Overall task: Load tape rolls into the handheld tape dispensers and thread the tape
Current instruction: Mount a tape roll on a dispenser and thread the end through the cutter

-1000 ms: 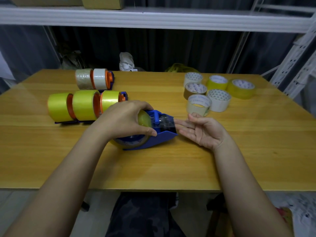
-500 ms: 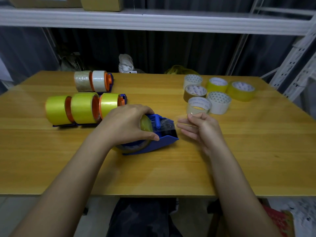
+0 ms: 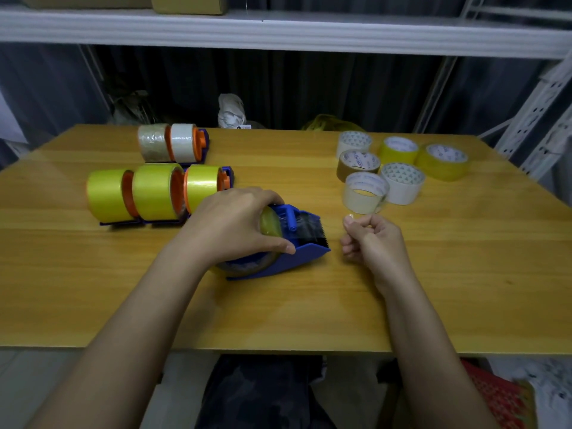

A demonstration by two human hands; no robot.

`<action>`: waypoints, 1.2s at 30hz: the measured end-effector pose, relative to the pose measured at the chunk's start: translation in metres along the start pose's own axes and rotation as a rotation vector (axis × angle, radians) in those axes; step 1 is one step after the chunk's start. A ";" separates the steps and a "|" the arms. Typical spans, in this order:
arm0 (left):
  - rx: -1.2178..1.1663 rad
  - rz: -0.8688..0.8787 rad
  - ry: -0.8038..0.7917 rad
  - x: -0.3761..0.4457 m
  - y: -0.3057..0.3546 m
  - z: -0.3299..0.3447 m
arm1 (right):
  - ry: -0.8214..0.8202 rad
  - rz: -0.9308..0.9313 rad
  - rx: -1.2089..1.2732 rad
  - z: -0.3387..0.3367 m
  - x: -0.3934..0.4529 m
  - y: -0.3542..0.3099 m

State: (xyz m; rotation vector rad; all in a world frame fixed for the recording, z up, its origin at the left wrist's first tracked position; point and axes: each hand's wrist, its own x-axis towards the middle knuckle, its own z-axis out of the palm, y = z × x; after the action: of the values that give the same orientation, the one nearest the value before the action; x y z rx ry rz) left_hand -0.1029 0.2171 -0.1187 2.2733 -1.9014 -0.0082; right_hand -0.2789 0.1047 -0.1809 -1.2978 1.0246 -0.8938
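Observation:
A blue handheld tape dispenser (image 3: 309, 255) lies on its side in the middle of the wooden table (image 3: 464, 274). A yellowish clear tape roll (image 3: 270, 222) sits in it, and tape runs over the blue roller to the toothed blade. My left hand (image 3: 235, 224) grips the roll from above, thumb against the dispenser's side. My right hand (image 3: 374, 243) is just right of the blade with its fingers curled. It seems to pinch a faint clear tape strip (image 3: 376, 205), which is hard to make out.
Three dispensers loaded with yellow rolls (image 3: 154, 193) stand in a row at the left, and two with pale rolls (image 3: 173, 144) stand behind them. Several loose tape rolls (image 3: 402, 181) cluster at the back right. A metal shelf (image 3: 278, 29) spans overhead.
My right hand went from open, palm up at the blade, to curled, and drew a little to the right of it. My left hand stayed on the roll.

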 end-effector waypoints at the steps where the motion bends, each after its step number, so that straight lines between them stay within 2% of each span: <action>1: 0.004 0.000 -0.002 0.000 0.000 0.000 | -0.011 0.046 0.044 0.001 0.000 0.002; 4: -0.002 -0.015 -0.003 0.000 0.000 0.000 | -0.050 0.121 0.167 0.004 0.002 0.001; 8: -0.029 -0.036 0.004 -0.001 0.000 0.002 | -0.070 0.092 0.300 0.006 0.001 -0.004; 14: -0.022 -0.056 0.000 -0.002 0.001 0.001 | -0.111 0.131 0.269 0.011 0.002 -0.004; 20: -0.039 -0.069 0.000 -0.005 -0.003 -0.001 | -0.203 0.177 0.389 0.012 0.002 0.001; 28: -0.020 -0.107 0.009 -0.004 0.000 -0.001 | -0.167 0.134 0.426 0.013 0.001 0.000; 32: 0.013 -0.125 0.007 -0.005 0.002 0.000 | -0.121 0.112 0.385 0.015 0.003 -0.001; 36: 0.024 -0.141 0.002 -0.004 0.002 0.000 | -0.043 0.025 0.123 0.011 0.010 -0.002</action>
State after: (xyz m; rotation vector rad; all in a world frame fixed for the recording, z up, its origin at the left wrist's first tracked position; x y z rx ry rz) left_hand -0.1058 0.2203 -0.1192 2.4171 -1.7447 -0.0016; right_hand -0.2648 0.0984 -0.1798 -1.1940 0.9361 -0.8918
